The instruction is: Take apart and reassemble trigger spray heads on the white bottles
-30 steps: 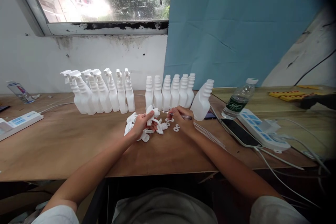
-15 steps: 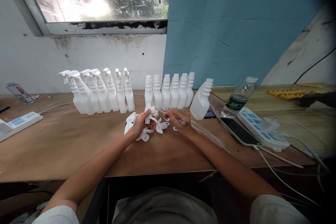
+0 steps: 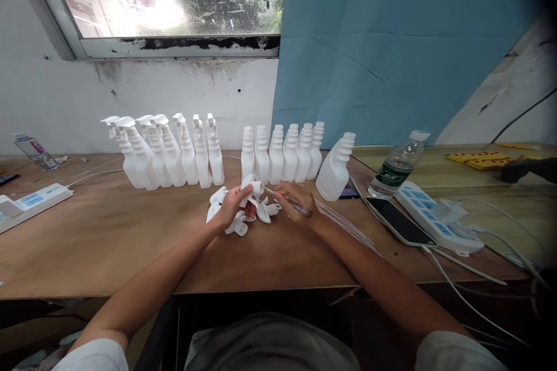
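My left hand [image 3: 234,207] is closed around a white trigger spray head [image 3: 252,189], with its collar turned to the right. Between the fingers of my right hand [image 3: 297,202] is a slim screwdriver [image 3: 299,207] with a see-through handle and thin metal shaft. Its tip points left at the collar's opening; whether it touches inside, I cannot tell. More white spray heads [image 3: 238,225] lie in a loose pile under and around my left hand. Small white rings [image 3: 277,207] lie partly hidden beside my right hand.
Several bottles with spray heads [image 3: 174,156] stand back left. Several open-necked bottles [image 3: 276,156] line the back middle, with another [image 3: 335,171] nearer. Thin white tubes [image 3: 343,221] lie right, near a water bottle [image 3: 394,171], a phone [image 3: 400,221] and a power strip [image 3: 439,220].
The screwdriver's tip has shifted slightly down and right relative to the spray head, and its shaft lies at a steeper slant. My left hand keeps its hold. The whole view has shifted a little.
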{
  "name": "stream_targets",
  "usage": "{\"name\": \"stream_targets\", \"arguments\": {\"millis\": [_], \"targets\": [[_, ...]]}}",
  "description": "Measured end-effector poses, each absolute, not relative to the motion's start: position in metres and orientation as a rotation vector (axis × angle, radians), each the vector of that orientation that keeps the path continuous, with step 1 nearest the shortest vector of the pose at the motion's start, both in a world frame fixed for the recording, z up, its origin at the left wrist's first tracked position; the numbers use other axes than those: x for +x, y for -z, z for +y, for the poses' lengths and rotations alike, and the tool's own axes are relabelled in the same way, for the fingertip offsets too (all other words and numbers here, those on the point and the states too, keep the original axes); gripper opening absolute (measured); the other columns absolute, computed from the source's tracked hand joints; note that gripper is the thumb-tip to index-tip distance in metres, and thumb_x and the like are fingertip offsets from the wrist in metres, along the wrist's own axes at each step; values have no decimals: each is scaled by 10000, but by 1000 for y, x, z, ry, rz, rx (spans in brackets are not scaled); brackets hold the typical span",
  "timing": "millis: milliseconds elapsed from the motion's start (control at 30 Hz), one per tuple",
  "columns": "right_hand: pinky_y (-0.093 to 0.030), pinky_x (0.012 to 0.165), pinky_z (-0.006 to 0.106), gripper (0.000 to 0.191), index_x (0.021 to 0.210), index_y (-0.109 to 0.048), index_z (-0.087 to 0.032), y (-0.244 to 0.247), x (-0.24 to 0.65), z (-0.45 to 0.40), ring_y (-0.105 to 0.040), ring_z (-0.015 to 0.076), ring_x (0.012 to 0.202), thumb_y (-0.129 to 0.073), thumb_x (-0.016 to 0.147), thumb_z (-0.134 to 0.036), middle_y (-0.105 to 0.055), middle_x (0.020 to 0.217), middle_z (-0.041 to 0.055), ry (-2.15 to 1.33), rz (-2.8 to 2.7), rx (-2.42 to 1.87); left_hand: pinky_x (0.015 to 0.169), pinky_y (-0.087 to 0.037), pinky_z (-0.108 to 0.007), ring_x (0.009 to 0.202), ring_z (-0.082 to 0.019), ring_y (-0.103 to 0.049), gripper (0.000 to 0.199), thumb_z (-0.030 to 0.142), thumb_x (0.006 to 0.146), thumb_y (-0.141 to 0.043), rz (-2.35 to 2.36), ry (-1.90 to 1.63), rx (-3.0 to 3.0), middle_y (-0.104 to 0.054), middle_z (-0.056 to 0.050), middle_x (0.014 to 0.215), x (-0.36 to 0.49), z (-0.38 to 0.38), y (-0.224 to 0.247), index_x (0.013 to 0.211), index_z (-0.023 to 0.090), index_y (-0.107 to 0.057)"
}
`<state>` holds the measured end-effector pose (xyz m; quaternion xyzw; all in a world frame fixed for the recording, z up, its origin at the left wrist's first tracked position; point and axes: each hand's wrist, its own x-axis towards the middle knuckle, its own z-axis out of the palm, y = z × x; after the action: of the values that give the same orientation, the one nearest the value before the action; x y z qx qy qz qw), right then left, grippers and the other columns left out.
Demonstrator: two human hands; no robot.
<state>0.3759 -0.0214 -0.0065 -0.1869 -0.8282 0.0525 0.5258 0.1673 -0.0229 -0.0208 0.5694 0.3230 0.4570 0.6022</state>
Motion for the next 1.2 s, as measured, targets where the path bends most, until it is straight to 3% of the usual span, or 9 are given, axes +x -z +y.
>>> {"name": "stream_targets", "arguments": {"millis": [267,467,667,1200], "targets": [[-450,644,341,154,731,-580,-227,-7,374,-16,-576,189,680,-538,878,-208,-646,747,65,-19,-2231,-374,379,-380,-251,389,-160,-557,489,604,808,-554,763,-1040,1288,-602,-52,521,163,-19,18,698,128,-564],[-410,592,299,252,673,-554,-212,-6,382,-24,-531,151,606,-537,896,-328,-584,667,16,-564,-1996,-578,352,-330,-237,354,-152,-535,437,559,794,-598,754,-898,1343,-584,-39,477,159,-16,15,684,139,-552],[-404,525,276,283,630,-525,-189,-4,381,-18,-527,138,557,-645,816,-366,-582,622,2,-1135,-1612,-532,357,-331,-247,368,-153,-531,421,536,816,-571,675,-848,1328,-570,-36,505,157,-17,10,679,139,-552],[-447,496,249,334,610,-455,-200,7,359,-15,-563,126,539,-691,746,-393,-608,620,-6,-1319,-1279,-633,389,-342,-251,411,-138,-523,413,534,812,-560,663,-1015,1176,-562,-36,560,160,-12,20,690,140,-556]]}}
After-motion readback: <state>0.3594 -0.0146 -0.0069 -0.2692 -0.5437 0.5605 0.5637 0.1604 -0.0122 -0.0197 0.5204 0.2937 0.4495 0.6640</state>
